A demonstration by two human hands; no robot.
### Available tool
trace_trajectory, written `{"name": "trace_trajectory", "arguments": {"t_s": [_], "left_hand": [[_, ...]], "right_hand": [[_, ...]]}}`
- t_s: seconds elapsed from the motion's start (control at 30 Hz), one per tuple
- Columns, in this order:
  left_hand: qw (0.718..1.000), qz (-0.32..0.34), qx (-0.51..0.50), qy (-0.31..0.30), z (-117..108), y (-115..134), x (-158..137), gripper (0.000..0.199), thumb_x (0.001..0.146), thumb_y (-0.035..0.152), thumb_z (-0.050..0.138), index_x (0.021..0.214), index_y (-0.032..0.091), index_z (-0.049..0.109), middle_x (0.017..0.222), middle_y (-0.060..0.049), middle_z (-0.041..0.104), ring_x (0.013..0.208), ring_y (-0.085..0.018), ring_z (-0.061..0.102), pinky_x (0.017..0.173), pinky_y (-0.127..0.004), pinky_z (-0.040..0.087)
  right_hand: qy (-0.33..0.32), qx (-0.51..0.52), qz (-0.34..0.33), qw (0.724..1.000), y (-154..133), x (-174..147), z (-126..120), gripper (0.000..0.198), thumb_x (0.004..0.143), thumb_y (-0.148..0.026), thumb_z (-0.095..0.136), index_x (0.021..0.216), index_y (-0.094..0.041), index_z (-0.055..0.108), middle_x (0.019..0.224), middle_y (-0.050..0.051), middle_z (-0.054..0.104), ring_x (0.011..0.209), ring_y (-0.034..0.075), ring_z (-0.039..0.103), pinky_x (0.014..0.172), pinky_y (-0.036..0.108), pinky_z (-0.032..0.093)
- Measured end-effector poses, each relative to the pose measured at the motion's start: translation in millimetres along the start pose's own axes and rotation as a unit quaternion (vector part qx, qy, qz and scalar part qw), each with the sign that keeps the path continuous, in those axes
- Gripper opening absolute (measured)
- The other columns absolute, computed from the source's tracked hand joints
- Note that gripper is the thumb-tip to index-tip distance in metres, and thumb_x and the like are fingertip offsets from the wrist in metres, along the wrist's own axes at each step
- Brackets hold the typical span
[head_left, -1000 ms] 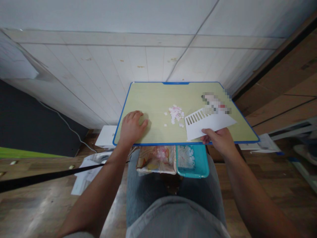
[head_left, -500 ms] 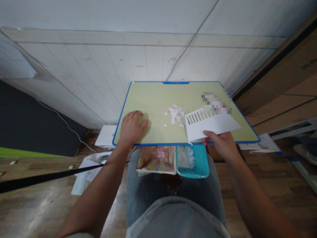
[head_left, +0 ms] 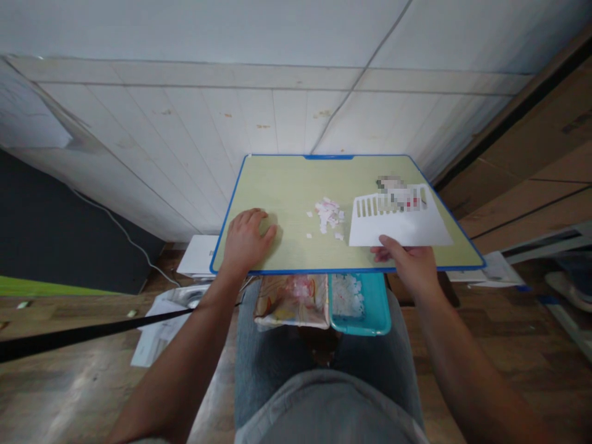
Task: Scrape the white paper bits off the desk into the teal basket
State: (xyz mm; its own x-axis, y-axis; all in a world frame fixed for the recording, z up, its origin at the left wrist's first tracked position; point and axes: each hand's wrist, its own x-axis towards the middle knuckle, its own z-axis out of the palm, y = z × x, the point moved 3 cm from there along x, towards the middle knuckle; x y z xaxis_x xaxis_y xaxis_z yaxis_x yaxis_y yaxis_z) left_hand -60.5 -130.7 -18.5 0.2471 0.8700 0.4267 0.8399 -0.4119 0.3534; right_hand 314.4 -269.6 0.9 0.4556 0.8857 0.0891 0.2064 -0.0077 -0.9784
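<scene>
My right hand (head_left: 409,262) pinches the lower edge of a white sheet (head_left: 393,231) with a row of slots cut along its far side; the thumb lies on top and the fingers are underneath. The sheet is held over the right part of a pale yellow board (head_left: 282,179) with a blue rim. My left hand (head_left: 247,237) rests on the board's left side, palm down, thumb apart, holding nothing. Between the hands lies a small heap of pinkish-white paper bits (head_left: 329,213), with a few loose pieces around it. A pixelated patch hides something beyond the sheet.
Below the board's near edge, over my lap, are a patterned soft-looking container (head_left: 272,311) and a turquoise plastic tray (head_left: 377,308) holding white bits. A white panelled wall (head_left: 208,123) stands behind the board. Cardboard (head_left: 531,166) rises at right; a black strap (head_left: 92,334) crosses the lower left.
The slotted sheet in my right hand has turned level and shifted slightly right and away from the board's near edge. My left hand and the paper heap stay put.
</scene>
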Motion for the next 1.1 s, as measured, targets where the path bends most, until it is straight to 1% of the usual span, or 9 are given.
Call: {"name": "trace_trajectory", "arguments": {"t_s": [0.1, 0.2, 0.33, 0.5, 0.6, 0.77, 0.87, 0.97, 1.1], "left_hand": [[1.000, 0.000, -0.002, 0.000, 0, 0, 0, 0.039, 0.108, 0.045, 0.065, 0.136, 0.022, 0.078, 0.154, -0.020, 0.083, 0.150, -0.041, 0.073, 0.139, -0.062, 0.052], [1.000, -0.003, -0.005, -0.003, 0, 0, 0, 0.038, 0.107, 0.045, 0.065, 0.136, 0.023, 0.078, 0.154, -0.019, 0.083, 0.151, -0.041, 0.072, 0.139, -0.063, 0.052], [1.000, -0.005, -0.006, 0.000, 0, 1, 0, 0.038, 0.107, 0.044, 0.064, 0.134, 0.023, 0.079, 0.154, -0.019, 0.083, 0.151, -0.041, 0.073, 0.138, -0.063, 0.053], [1.000, -0.006, -0.002, 0.005, 0, 1, 0, 0.037, 0.107, 0.045, 0.065, 0.134, 0.024, 0.079, 0.154, -0.019, 0.083, 0.150, -0.041, 0.073, 0.139, -0.062, 0.053], [1.000, -0.005, 0.003, 0.006, 1, 1, 0, 0.037, 0.107, 0.045, 0.065, 0.135, 0.024, 0.078, 0.153, -0.018, 0.083, 0.150, -0.040, 0.073, 0.138, -0.062, 0.053], [1.000, -0.004, 0.005, 0.004, -1, 2, 0, 0.036, 0.107, 0.043, 0.066, 0.134, 0.024, 0.078, 0.151, -0.019, 0.083, 0.149, -0.041, 0.073, 0.137, -0.062, 0.054], [1.000, -0.005, 0.004, 0.002, -2, 2, 0, 0.035, 0.107, 0.043, 0.067, 0.134, 0.024, 0.078, 0.152, -0.019, 0.083, 0.149, -0.041, 0.073, 0.137, -0.062, 0.054], [1.000, -0.002, -0.001, 0.000, -3, 2, 0, 0.036, 0.108, 0.043, 0.066, 0.135, 0.023, 0.079, 0.152, -0.019, 0.084, 0.149, -0.041, 0.074, 0.137, -0.062, 0.053], [1.000, 0.002, 0.005, 0.002, -2, 1, 0, 0.037, 0.108, 0.043, 0.066, 0.134, 0.021, 0.079, 0.151, -0.020, 0.084, 0.148, -0.041, 0.074, 0.137, -0.060, 0.054]], "right_hand": [[0.026, 0.008, -0.016, 0.999, 1, 7, 15, 0.043, 0.082, -0.064, 0.096, 0.085, -0.024, 0.079, 0.073, 0.010, 0.086, 0.055, 0.025, 0.076, 0.057, 0.040, 0.069], [0.026, -0.001, -0.030, 0.999, 1, 10, 24, 0.041, 0.083, -0.062, 0.093, 0.084, -0.024, 0.079, 0.072, 0.010, 0.085, 0.054, 0.025, 0.075, 0.056, 0.039, 0.068], [0.010, 0.001, -0.028, 1.000, -1, 9, 21, 0.036, 0.083, -0.058, 0.092, 0.081, -0.025, 0.077, 0.067, 0.008, 0.082, 0.052, 0.025, 0.073, 0.054, 0.039, 0.068], [0.029, 0.010, -0.033, 0.999, -4, 6, 23, 0.036, 0.085, -0.058, 0.093, 0.087, -0.025, 0.077, 0.071, 0.008, 0.083, 0.054, 0.024, 0.074, 0.056, 0.039, 0.067], [0.003, 0.027, -0.039, 0.999, -9, 7, 42, 0.039, 0.085, -0.060, 0.091, 0.089, -0.025, 0.076, 0.073, 0.008, 0.084, 0.054, 0.023, 0.072, 0.056, 0.037, 0.065], [-0.064, 0.043, -0.040, 0.996, -20, 12, 86, 0.040, 0.086, -0.063, 0.086, 0.087, -0.025, 0.075, 0.075, 0.009, 0.084, 0.055, 0.022, 0.072, 0.055, 0.036, 0.063], [-0.079, 0.060, -0.027, 0.995, -21, 14, 102, 0.040, 0.083, -0.061, 0.086, 0.092, -0.023, 0.077, 0.076, 0.010, 0.085, 0.053, 0.021, 0.071, 0.053, 0.035, 0.061], [-0.078, 0.053, -0.021, 0.995, -18, 14, 103, 0.042, 0.082, -0.062, 0.087, 0.094, -0.022, 0.077, 0.077, 0.010, 0.086, 0.052, 0.021, 0.071, 0.052, 0.035, 0.059], [-0.079, 0.018, -0.027, 0.996, -14, 11, 89, 0.043, 0.086, -0.065, 0.087, 0.089, -0.023, 0.077, 0.074, 0.010, 0.085, 0.053, 0.021, 0.071, 0.053, 0.034, 0.060]]}}
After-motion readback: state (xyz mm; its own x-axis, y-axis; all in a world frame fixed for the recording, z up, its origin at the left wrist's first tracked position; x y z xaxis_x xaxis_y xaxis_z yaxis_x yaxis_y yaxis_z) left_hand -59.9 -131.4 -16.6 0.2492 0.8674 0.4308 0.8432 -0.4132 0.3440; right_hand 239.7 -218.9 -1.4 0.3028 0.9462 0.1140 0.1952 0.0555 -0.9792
